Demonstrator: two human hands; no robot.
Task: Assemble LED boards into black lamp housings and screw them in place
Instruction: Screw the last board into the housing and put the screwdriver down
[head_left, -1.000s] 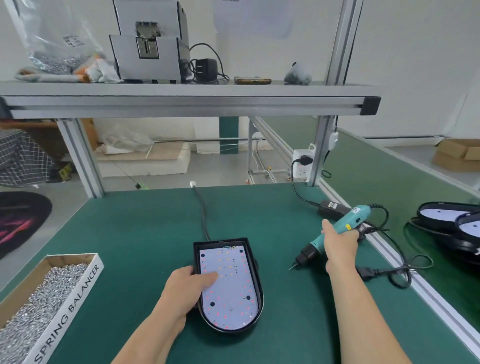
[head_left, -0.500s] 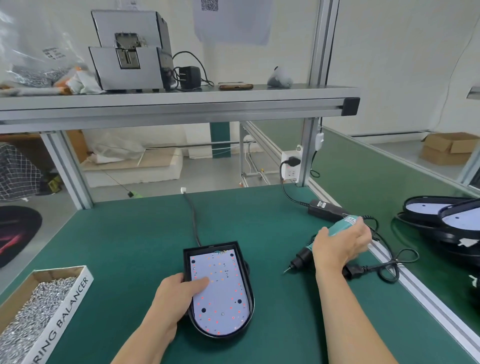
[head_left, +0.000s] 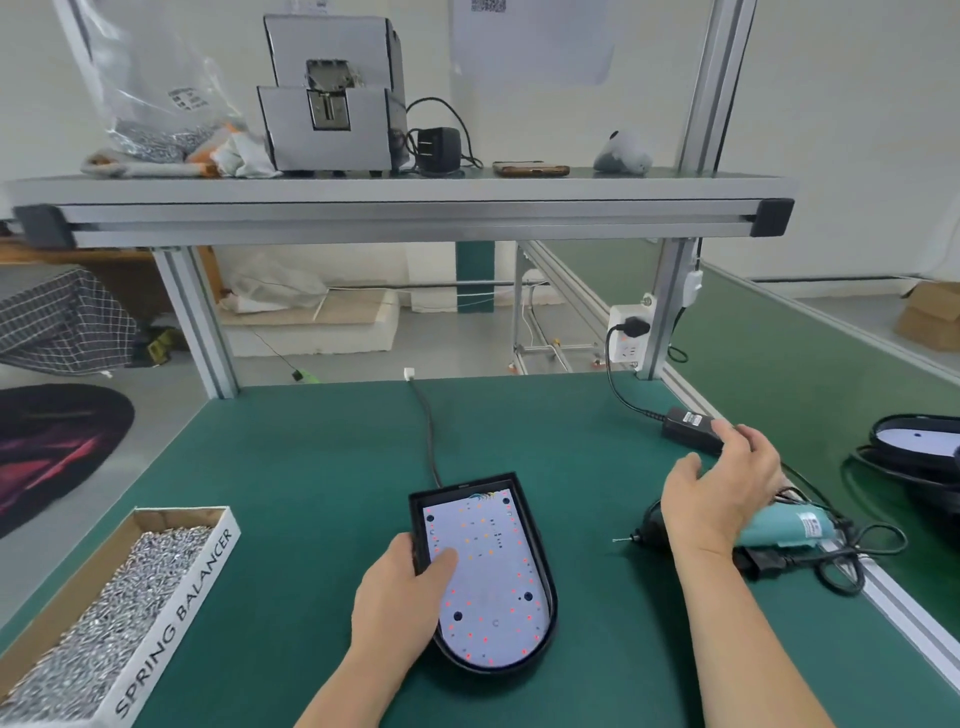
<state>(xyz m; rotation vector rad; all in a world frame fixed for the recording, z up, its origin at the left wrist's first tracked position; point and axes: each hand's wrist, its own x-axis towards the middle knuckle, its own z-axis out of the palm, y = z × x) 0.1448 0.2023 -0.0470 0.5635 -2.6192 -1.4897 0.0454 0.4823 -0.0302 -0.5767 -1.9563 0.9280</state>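
**Assembly station, head view.** The black lamp housing (head_left: 462, 487) lay flat on the green worktop (head_left: 311, 493), its rounded end toward you. The white LED board (head_left: 488, 582) sat inside it, with red dots showing along the board's edge.

Your left hand (head_left: 400, 587) held the housing at its left wall. The grip was clamped there, with the thumb flat on the board and the fingers curled at the wall.

Right of the housing, the teal electric screwdriver (head_left: 779, 527) lay on its side, bit pointing toward the housing. Your right hand (head_left: 722, 499) was over the screwdriver's middle, its grip apart, fingers spread and holding nothing.

Behind the housing, a black cable (head_left: 428, 431) ran from its straight end. Well left of the housing stood a cardboard box (head_left: 176, 613) of silver screws, marked "SPRING BALANCER".
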